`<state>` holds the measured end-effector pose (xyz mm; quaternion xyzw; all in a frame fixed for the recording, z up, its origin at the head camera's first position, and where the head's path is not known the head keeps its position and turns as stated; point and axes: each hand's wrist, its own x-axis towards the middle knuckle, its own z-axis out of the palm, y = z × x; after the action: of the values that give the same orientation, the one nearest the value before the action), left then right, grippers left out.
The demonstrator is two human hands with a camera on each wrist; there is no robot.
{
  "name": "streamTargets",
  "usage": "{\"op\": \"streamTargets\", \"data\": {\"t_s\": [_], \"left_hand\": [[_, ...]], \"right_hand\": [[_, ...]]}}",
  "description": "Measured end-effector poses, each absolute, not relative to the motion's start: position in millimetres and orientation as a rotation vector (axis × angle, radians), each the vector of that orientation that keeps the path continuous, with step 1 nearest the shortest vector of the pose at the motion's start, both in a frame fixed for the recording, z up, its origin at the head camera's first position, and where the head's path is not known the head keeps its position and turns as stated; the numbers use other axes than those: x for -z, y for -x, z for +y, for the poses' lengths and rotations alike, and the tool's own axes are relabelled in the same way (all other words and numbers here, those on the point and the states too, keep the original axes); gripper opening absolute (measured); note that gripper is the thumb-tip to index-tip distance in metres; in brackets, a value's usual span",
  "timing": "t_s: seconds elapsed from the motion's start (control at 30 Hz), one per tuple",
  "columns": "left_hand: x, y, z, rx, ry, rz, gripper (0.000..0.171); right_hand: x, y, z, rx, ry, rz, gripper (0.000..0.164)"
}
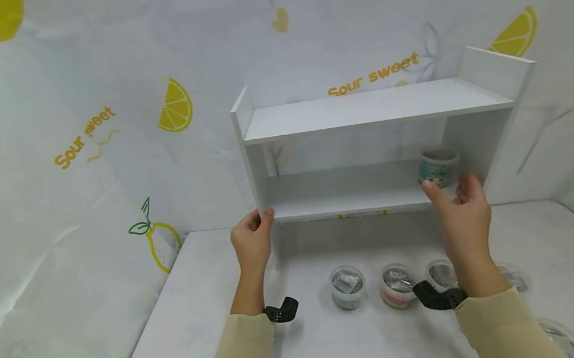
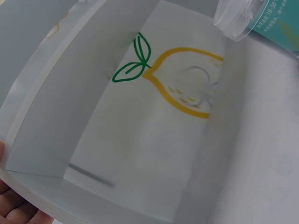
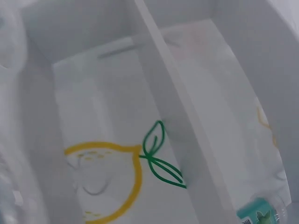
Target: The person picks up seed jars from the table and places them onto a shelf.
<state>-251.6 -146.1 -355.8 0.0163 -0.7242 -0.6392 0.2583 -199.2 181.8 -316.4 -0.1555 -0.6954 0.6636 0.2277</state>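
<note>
A white two-tier shelf (image 1: 346, 195) stands on the table. My left hand (image 1: 252, 244) grips its left side panel at the height of the middle board, the thumb on the front; curled fingers (image 2: 21, 207) show at the shelf's edge in the left wrist view. On the right end of the middle board stands a clear plastic jar with a green label (image 1: 435, 170), which also appears at the lower right of the right wrist view. Right in front of it is my right hand (image 1: 465, 221), thumb and fingers spread apart near the board's front edge.
Several clear jars stand on the table in front of the shelf, among them a pale blue one (image 1: 347, 289) and a pink one (image 1: 396, 287). Another lies farther right, near the right sleeve (image 1: 507, 328). A lemon-printed sheet (image 1: 113, 74) hangs behind.
</note>
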Motion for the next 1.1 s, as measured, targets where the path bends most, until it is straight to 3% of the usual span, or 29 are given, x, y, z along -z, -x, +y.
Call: {"op": "streamTargets", "data": {"t_s": [0.23,0.37,0.6,0.9,1.1], "left_hand": [[342.2,237.8,-143.2,1.731,0.018,-1.970,0.030],[359.2,253.7,-147.2,1.741,-0.004,-1.970,0.033],[372.9,265.1,-150.3,1.753,-0.002,-1.935,0.036],[369.2,263.4,-153.3,1.714,-0.014,-1.993,0.035],[369.5,264.5,-154.1,1.701,0.005,-1.997,0.035]], "right_hand": [[342.3,173.3,157.1,-1.778,0.350,-1.910,0.081],[358.7,166.3,142.1,-1.667,0.178,-2.126,0.078],[381.1,164.7,122.7,-1.354,-0.228,-2.532,0.084],[404.0,168.3,103.9,-0.906,-0.472,-2.747,0.086],[409.2,169.0,100.3,-0.696,-0.478,-2.809,0.088]]}}
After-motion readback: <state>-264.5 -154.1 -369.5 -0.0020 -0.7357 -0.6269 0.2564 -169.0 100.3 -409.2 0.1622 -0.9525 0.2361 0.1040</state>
